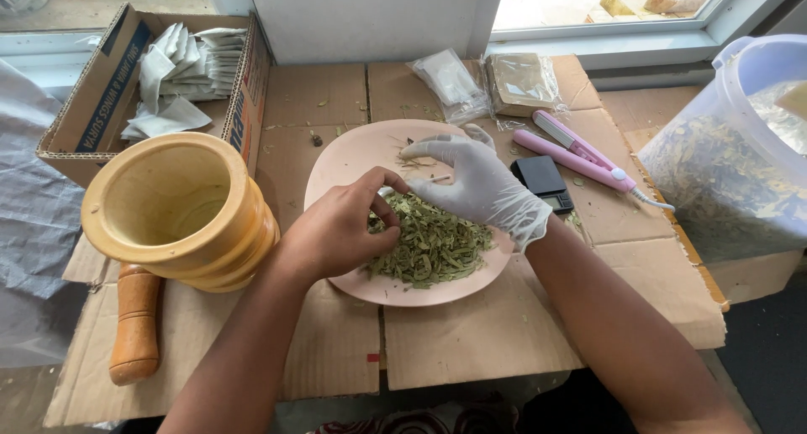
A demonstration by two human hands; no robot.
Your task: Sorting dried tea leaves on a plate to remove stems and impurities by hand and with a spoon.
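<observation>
A pink plate (336, 161) sits on flattened cardboard and holds a heap of dried green leaves (433, 249). My left hand (340, 228) is bare and rests on the left of the heap, its fingertips pinched together on a small white thing at the top of the leaves. My right hand (475, 182) wears a white glove and hovers over the far side of the plate, fingers spread, touching the same small white thing; I cannot tell what it is.
A wooden mortar (176, 211) stands at the left with its pestle (134, 325) lying beside it. A cardboard box of white sachets (181, 73) is behind. Plastic bags (454, 85), a pink flat iron (580, 157), a black pocket scale (542, 180) and a lidded tub of leaves (731, 165) lie right.
</observation>
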